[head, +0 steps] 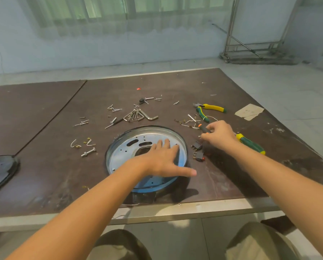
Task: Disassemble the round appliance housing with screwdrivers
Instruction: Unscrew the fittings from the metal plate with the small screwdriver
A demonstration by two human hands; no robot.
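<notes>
Here the round housing [122, 153] lies open side up near the front edge of the dark table [44, 128]. The left hand [162, 156] rests flat on its metal plate, fingers straight and thumb spread over the rim. Just right of the housing, the right hand [219, 135] pinches a small orange-capped screwdriver [204, 128]; its tip seems to point down, though the fingers hide it. Two black switches [197, 150] sit between housing and wrist, with pliers [209, 108] and hex keys [138, 115] farther back.

You are at a workshop bench: scuffed brown tabletop [44, 128] strewn with loose screws [114, 108], hex keys [138, 115], pliers [210, 108]; bare tiled floor [269, 81], metal trolley [250, 48] beyond.
</notes>
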